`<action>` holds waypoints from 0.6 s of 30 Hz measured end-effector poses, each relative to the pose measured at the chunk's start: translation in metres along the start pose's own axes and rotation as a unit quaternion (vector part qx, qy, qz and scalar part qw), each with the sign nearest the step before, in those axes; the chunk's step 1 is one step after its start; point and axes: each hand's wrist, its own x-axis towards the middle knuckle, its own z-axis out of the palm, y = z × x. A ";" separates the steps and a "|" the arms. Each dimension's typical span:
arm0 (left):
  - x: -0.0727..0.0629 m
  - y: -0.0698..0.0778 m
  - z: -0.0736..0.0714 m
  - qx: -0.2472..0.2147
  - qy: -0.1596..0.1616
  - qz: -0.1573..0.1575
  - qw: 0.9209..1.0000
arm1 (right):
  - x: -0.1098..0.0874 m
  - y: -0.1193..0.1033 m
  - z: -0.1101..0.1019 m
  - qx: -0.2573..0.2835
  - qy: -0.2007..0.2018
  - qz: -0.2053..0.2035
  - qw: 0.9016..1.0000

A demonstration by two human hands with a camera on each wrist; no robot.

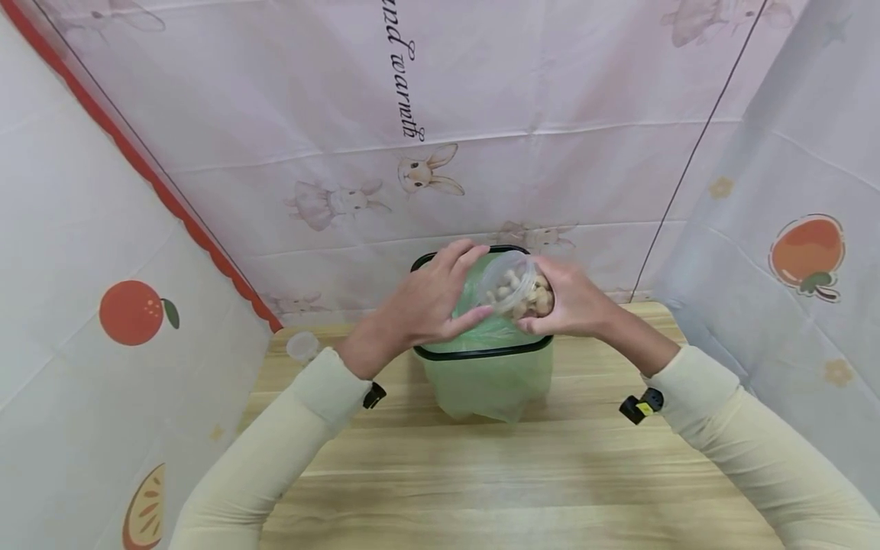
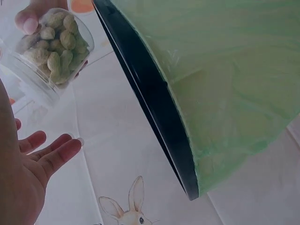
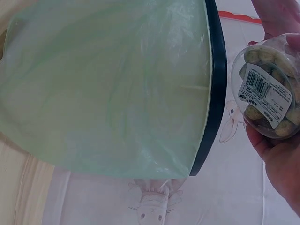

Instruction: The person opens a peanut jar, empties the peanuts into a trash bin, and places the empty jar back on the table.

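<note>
Over a bin (image 1: 481,353) lined with a pale green plastic bag (image 1: 488,386), my right hand (image 1: 576,299) grips a clear plastic jar of peanuts (image 1: 535,290). The jar lies tilted on its side, its mouth turned toward my left hand (image 1: 428,296). Unshelled peanuts (image 2: 56,44) fill much of it in the left wrist view. A white barcode label (image 3: 265,96) shows on its base. My left hand's fingers (image 2: 61,154) are spread and hold nothing; they stand apart from the jar in the left wrist view.
A round translucent lid (image 1: 302,346) lies at the left back of the wooden table (image 1: 495,481). Cloth sheets printed with rabbits and fruit hang behind (image 1: 344,99) and at both sides. The bin's dark rim (image 3: 218,84) stands close below the hands.
</note>
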 end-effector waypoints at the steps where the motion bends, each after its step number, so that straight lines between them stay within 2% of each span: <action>1: 0.000 0.000 0.000 -0.001 0.003 0.006 1.000 | 0.000 0.000 0.001 -0.005 0.000 -0.003 1.000; 8: 0.002 0.002 0.002 0.000 0.021 0.043 0.999 | 0.003 -0.005 0.005 -0.020 -0.014 -0.016 1.000; 13: 0.003 0.003 0.003 0.002 0.022 0.051 0.998 | 0.005 -0.007 0.008 -0.017 -0.025 -0.015 0.999; 18: 0.004 0.005 0.005 -0.002 0.026 0.054 0.998 | 0.008 -0.009 0.011 -0.022 -0.021 -0.037 0.999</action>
